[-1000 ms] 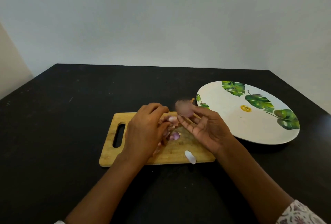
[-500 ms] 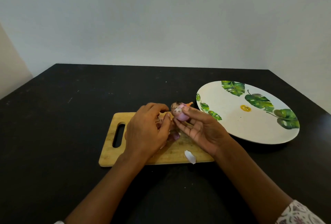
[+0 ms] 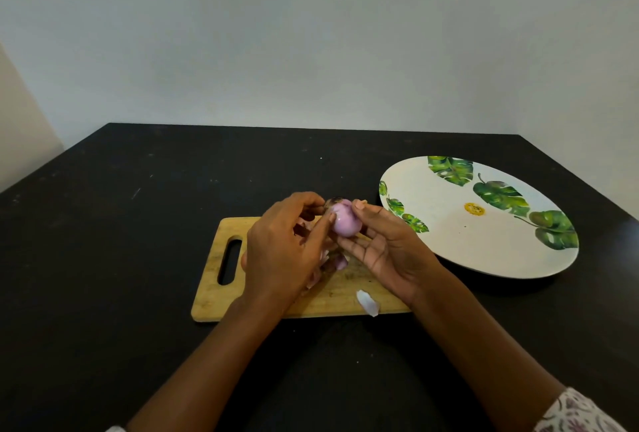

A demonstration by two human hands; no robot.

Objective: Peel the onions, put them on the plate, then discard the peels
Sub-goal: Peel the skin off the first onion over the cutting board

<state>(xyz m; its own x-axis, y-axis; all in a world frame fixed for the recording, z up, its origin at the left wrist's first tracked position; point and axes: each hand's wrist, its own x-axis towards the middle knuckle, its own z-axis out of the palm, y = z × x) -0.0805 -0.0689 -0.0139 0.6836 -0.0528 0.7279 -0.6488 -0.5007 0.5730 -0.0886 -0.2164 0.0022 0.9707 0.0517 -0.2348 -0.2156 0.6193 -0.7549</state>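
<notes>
Head view: 2 hands (image 3: 281,251) (image 3: 390,255) around onion (image 3: 344,222)

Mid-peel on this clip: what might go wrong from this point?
The onion, pinched at the fingertips of the left hand and right hand above the cutting board, looks smooth and could slip and roll onto the table. Its top shows dark skin, so it might reach the plate partly unpeeled. The loose peel at the board's front edge could fall off and be missed.
</notes>
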